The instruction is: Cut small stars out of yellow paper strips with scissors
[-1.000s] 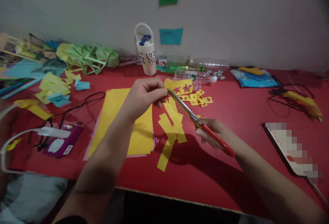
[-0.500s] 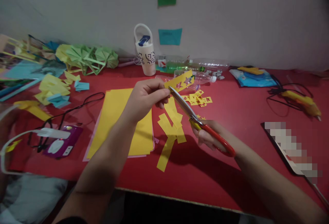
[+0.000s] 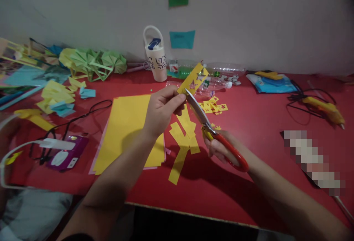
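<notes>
Strip [image 3: 188,80] of yellow paper, with star-shaped holes, is raised above the bench [image 3: 260,115]. The left hand [image 3: 163,108] pinches its near end between thumb and fingers; the right hand [image 3: 218,147] grips the scissors [image 3: 199,112]. Their tips are just beside the left thumb, and I cannot tell if they touch the strip.

As I judge, the work is partly done: small pieces [image 3: 212,102] with star holes lie in a heap, and loose stars [image 3: 217,127] are near the right hand. The raised strip is not yet divided between its holes. Plain strips [image 3: 177,169] show no holes, and the stacked sheets [image 3: 127,123] look whole.

Farther off are bottles [image 3: 218,82], a cup [image 3: 159,66] and, at right, a glue gun [image 3: 323,110]. Nothing seems to block the scissors, but the left thumb is very close to their tips.
</notes>
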`<state>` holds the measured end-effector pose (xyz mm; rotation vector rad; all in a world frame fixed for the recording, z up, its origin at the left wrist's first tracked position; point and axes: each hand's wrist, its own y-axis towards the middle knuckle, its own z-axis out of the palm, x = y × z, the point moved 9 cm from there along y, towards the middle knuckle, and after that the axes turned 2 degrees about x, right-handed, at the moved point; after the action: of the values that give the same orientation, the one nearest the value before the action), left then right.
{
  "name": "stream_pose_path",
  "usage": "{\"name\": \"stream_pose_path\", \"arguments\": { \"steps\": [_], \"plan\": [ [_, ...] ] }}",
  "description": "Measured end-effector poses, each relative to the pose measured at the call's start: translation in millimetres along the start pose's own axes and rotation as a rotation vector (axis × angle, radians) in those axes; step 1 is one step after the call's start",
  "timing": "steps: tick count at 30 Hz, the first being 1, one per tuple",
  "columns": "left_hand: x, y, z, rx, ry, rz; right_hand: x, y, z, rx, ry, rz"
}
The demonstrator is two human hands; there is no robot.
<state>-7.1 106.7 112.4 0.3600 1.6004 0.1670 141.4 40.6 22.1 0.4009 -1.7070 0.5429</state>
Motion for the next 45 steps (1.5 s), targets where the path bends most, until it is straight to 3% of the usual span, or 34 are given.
{"name": "stream_pose_path", "arguments": {
  "steps": [10,19,30,38,45],
  "plan": [
    [0,-4,2.0,-0.043,-0.032,0.051,-5,-3,5,-0.04,0.103,0.055],
    [8,-3,3.2,-0.03,-0.059,0.006,-11,-4,4,-0.08,0.102,0.082],
    [13,-3,3.7,-0.02,-0.154,-0.014,-3,-4,4,-0.079,0.082,0.054],
    [16,1,4.0,0.009,-0.212,-0.109,3,-2,2,-0.072,0.041,0.061],
    [12,4,-1.5,0.016,-0.22,-0.072,3,-2,1,-0.069,0.035,0.057]
  ]
}}
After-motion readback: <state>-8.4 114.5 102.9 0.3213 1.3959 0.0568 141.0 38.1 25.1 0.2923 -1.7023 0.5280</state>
